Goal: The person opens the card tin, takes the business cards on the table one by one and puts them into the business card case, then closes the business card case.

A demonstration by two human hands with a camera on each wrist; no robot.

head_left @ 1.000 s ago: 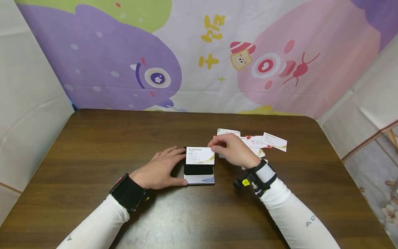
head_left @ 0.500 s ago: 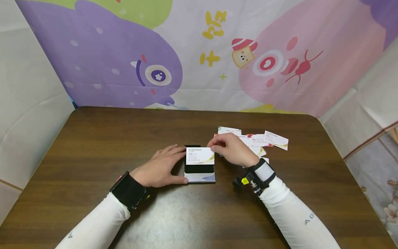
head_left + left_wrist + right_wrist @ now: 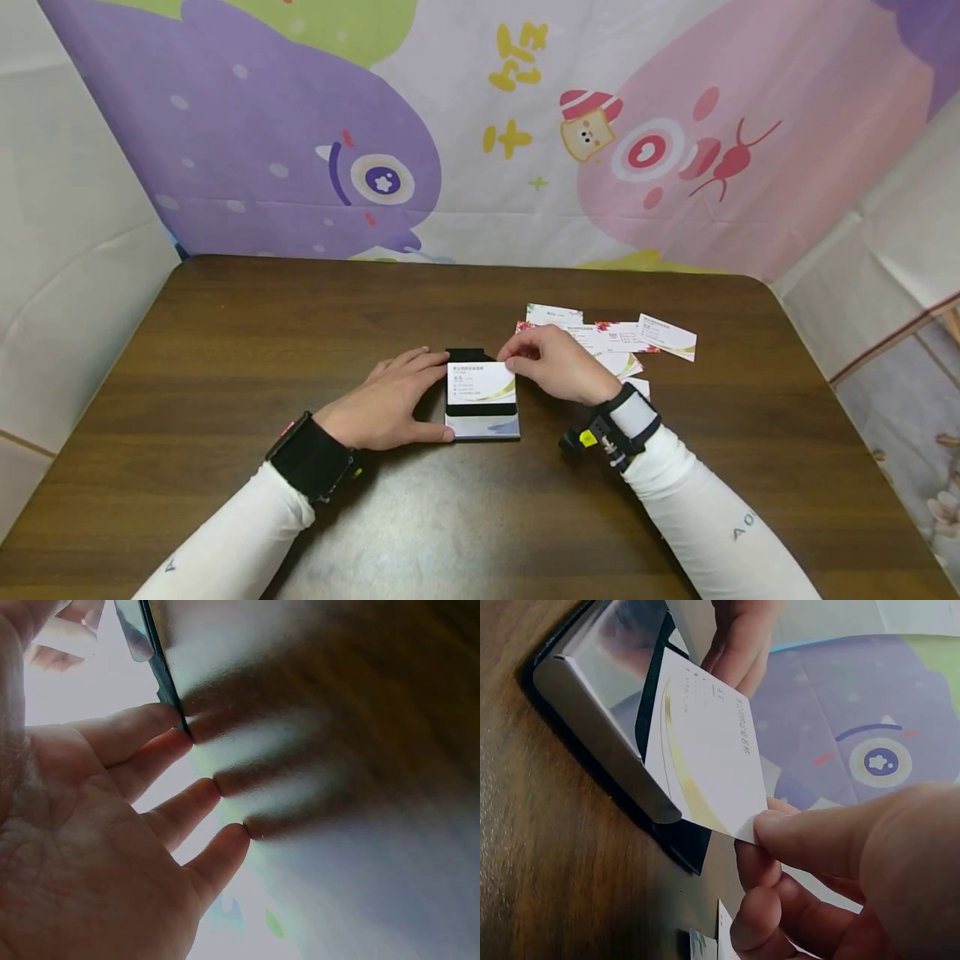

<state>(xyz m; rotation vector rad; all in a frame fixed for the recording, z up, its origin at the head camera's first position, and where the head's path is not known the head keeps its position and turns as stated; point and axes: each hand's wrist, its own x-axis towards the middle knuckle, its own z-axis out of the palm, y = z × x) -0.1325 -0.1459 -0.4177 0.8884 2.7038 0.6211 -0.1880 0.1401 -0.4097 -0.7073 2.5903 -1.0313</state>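
A business card [image 3: 480, 383] with a gold-green curve is pinched at its right corner by my right hand's [image 3: 553, 363] thumb and fingers. It lies over the business card case [image 3: 482, 427], which has a black body and a shiny silver front. In the right wrist view, the card's [image 3: 712, 750] lower edge is right at the mouth of the silver pocket [image 3: 611, 727], and the card slants up out of it. My left hand [image 3: 386, 407] rests along the case's left side, thumb at the near corner. Its fingers look straight in the left wrist view, fingertips on the case edge and tabletop.
Several loose business cards [image 3: 669, 337] lie spread on the brown table [image 3: 300, 317] behind and right of my right hand, partly hidden by it. A printed cartoon cloth [image 3: 300, 125] hangs along the table's back edge.
My right hand has moved the card slightly toward me, so less of the black strip above the silver front shows. The left hand stays at the case's side.
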